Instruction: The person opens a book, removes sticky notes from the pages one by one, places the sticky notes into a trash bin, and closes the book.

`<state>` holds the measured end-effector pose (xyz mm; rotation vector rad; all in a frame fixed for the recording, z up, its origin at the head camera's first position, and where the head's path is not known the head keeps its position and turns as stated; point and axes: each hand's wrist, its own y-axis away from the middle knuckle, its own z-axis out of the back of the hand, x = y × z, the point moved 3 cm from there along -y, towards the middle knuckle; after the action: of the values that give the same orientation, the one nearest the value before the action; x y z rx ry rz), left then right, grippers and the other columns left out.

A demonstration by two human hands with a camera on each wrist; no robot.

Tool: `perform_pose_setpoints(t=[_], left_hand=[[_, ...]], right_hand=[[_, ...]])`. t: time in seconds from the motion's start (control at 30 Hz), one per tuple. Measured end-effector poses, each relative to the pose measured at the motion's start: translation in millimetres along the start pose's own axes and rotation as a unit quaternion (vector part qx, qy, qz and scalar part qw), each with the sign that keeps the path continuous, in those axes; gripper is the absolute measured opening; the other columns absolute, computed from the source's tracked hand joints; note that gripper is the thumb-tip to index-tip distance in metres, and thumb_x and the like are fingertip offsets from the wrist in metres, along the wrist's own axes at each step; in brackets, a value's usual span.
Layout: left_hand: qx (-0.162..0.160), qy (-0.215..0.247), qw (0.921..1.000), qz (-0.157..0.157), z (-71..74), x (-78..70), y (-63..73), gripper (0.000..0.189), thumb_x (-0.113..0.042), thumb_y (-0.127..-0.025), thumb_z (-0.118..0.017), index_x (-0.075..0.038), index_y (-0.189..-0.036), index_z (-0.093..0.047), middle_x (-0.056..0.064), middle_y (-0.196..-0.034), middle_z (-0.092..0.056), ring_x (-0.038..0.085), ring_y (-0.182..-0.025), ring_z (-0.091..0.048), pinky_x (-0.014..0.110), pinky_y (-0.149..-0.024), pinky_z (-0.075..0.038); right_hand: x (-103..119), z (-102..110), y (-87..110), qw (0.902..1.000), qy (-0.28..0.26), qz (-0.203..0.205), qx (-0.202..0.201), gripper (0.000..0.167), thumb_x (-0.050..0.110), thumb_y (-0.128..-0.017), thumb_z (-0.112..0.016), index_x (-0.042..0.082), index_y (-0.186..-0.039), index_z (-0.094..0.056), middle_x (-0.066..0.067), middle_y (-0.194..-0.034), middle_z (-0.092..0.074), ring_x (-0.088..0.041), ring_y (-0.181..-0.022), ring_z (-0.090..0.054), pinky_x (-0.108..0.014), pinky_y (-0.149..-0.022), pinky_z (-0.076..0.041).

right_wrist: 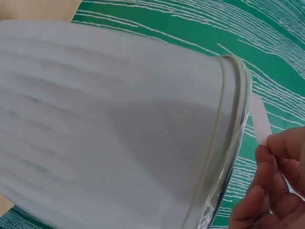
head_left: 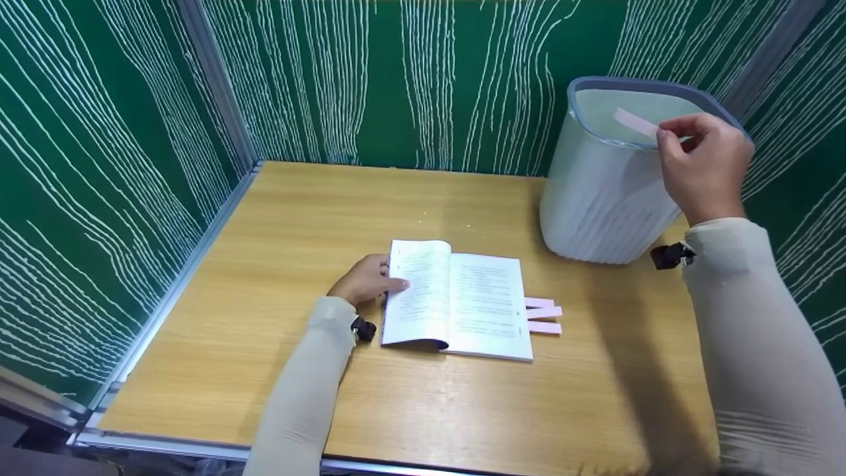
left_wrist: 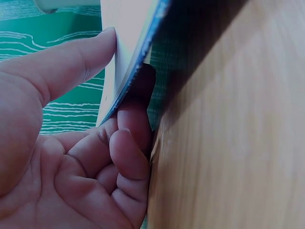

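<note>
An open book [head_left: 489, 304] lies on the table, its left part lifted a little. My left hand [head_left: 367, 280] grips that left edge, thumb on the page and fingers underneath, as the left wrist view shows. Several pink paper strips [head_left: 545, 328] stick out from the book's right side. Over the rim of a white trash bin [head_left: 601, 198], my right hand [head_left: 710, 158] pinches another pink paper strip [head_left: 636, 123] between thumb and index finger. In the right wrist view this strip [right_wrist: 260, 119] is just beyond the bin's lip.
The bin stands at the table's back right corner, with a grey rim [head_left: 661, 84] and a clear liner. Green walls [head_left: 383, 86] with white lines enclose the back and sides. A few tiny crumbs lie on the wooden table [head_left: 317, 218] behind the book.
</note>
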<state>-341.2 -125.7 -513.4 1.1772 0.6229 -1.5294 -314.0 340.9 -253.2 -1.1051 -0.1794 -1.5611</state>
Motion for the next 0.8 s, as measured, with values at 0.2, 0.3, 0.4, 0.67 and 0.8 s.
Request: perform_pose_setpoints(t=[0.2, 0.3, 0.4, 0.67, 0.8], left_hand=[[-0.006, -0.012, 0.9999, -0.001, 0.6, 1.0, 0.5, 0.034, -0.02, -0.091, -0.081, -0.012, -0.122, -0.069, 0.003, -0.099, -0.075, 0.012, -0.07, -0.058, 0.024, -0.061, -0.043], [-0.008, -0.017, 0.9998, 0.001, 0.7, 1.3, -0.2, 0.032, -0.021, -0.091, -0.081, -0.013, -0.12, -0.07, 0.002, -0.096, -0.074, 0.012, -0.068, -0.055, 0.024, -0.059, -0.041], [-0.009, -0.02, 0.9998, 0.0, 1.1, 0.1, -0.5, 0.031, -0.021, -0.091, -0.081, -0.013, -0.118, -0.07, 0.002, -0.096, -0.073, 0.012, -0.068, -0.054, 0.024, -0.059, -0.041], [-0.004, -0.016, 0.9998, -0.009, 0.8, -0.7, -1.1, 0.034, -0.021, -0.09, -0.081, -0.012, -0.121, -0.07, 0.004, -0.104, -0.076, 0.012, -0.08, -0.064, 0.024, -0.068, -0.048], [-0.003, -0.01, 0.9999, -0.006, -0.1, -0.1, -1.4, 0.036, -0.02, -0.09, -0.082, -0.013, -0.123, -0.07, 0.003, -0.106, -0.076, 0.014, -0.085, -0.066, 0.025, -0.072, -0.049]], right_hand=[[-2, -1, -5.6, 0.9997, 0.023, -0.007, 0.008, 0.04, 0.048, -0.102, -0.058, 0.024, -0.131, -0.071, 0.004, -0.13, -0.065, -0.004, -0.097, -0.052, -0.014, -0.092, -0.051], [-7, -1, -9.2, 0.9995, 0.023, -0.013, 0.015, 0.039, 0.048, -0.101, -0.059, 0.026, -0.131, -0.071, 0.005, -0.129, -0.064, -0.005, -0.098, -0.052, -0.016, -0.094, -0.052], [-12, -2, -12.8, 0.9994, 0.02, -0.019, 0.02, 0.039, 0.049, -0.101, -0.059, 0.027, -0.132, -0.071, 0.004, -0.132, -0.064, -0.006, -0.101, -0.052, -0.022, -0.1, -0.052], [-12, -3, -16.7, 0.9988, 0.039, -0.014, 0.026, 0.041, 0.05, -0.102, -0.057, 0.027, -0.134, -0.069, -0.001, -0.139, -0.063, -0.006, -0.103, -0.052, -0.027, -0.104, -0.052], [-12, -4, -19.0, 0.9984, 0.049, -0.011, 0.027, 0.042, 0.05, -0.102, -0.056, 0.028, -0.134, -0.069, -0.001, -0.141, -0.063, -0.006, -0.103, -0.053, -0.027, -0.103, -0.052]])
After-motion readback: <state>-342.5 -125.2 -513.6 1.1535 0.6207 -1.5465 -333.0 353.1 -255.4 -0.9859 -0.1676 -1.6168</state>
